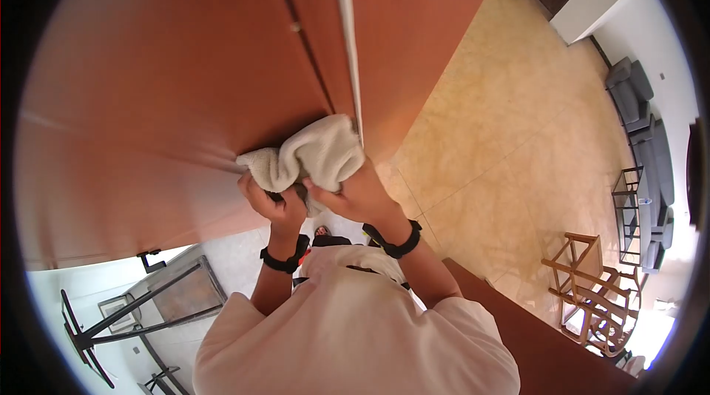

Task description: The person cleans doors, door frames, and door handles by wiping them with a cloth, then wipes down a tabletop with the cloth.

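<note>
A light grey-beige cloth (314,154), bunched and folded, lies against a large reddish-brown door panel (170,62). My left hand (272,204) has its fingers closed on the cloth's lower left part. On the cloth's right side is my right hand (356,195), its thumb pressed into the lower folds and its other fingers mostly hidden. The cloth's upper right end reaches close to a pale strip (347,32) that runs along the panel's edge. A dark seam (303,29) runs down beside that strip. Both wrists wear black bands.
To the right, beyond the door edge, stretches a tan tiled floor (510,114). Wooden chairs (592,291), a glass-shelved stand (627,214) and grey sofas (654,166) stand along the far right. At lower left are a black door handle (151,260) and a dark-framed table (181,295).
</note>
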The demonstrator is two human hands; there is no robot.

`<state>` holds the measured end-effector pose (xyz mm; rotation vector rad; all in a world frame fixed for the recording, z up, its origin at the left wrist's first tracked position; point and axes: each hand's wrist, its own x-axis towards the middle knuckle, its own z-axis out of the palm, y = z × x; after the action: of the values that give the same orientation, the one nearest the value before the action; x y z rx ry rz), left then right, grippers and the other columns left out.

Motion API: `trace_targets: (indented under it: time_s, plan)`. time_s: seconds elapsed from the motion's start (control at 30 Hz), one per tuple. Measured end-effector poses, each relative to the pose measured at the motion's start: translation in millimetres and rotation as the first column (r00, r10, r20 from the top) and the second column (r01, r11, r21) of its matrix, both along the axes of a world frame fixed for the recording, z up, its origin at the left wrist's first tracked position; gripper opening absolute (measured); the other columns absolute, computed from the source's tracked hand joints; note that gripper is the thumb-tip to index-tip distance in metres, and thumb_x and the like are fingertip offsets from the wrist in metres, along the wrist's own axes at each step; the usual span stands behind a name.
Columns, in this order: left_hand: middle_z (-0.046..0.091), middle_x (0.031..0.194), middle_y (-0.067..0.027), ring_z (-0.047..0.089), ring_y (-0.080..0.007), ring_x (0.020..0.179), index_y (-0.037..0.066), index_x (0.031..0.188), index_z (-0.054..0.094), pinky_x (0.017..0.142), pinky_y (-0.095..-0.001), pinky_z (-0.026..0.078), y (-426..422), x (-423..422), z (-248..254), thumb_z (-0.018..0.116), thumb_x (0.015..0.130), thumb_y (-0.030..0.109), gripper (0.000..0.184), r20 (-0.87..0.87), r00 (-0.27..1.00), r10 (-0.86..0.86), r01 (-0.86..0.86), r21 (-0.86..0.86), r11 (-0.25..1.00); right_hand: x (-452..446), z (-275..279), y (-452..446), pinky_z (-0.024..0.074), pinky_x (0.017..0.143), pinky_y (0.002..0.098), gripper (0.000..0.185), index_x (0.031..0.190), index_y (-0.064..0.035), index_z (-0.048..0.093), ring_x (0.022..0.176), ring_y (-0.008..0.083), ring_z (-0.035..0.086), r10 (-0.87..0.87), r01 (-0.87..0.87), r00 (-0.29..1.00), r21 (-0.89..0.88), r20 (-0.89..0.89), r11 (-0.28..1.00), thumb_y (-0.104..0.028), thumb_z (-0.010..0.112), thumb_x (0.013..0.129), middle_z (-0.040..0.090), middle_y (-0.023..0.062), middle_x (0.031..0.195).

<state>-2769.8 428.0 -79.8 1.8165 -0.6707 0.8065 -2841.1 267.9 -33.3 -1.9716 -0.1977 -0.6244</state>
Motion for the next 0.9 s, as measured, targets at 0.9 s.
trace_targets:
  time_s: [0.9]
  plan:
    - [0.048, 0.14, -0.0162, 0.04, -0.0282, 0.135, -0.001, 0.14, 0.043, 0.114, -0.0468, 0.027, -194.5, 20.0, -124.9, 0.067, 0.093, 0.027, 0.059, -0.358, 0.829, -0.429, 0.4, -0.156, 0.903, 31.9, -25.8, -158.8, 0.0509, 0.09, 0.0527, 0.046, 0.116, -0.0037, 0.062, 0.1, 0.0508, 0.059, -0.146, 0.134, 0.988, -0.212, -0.043, 0.968, -0.007, 0.062, 0.07, 0.047, 0.0345, 0.133]
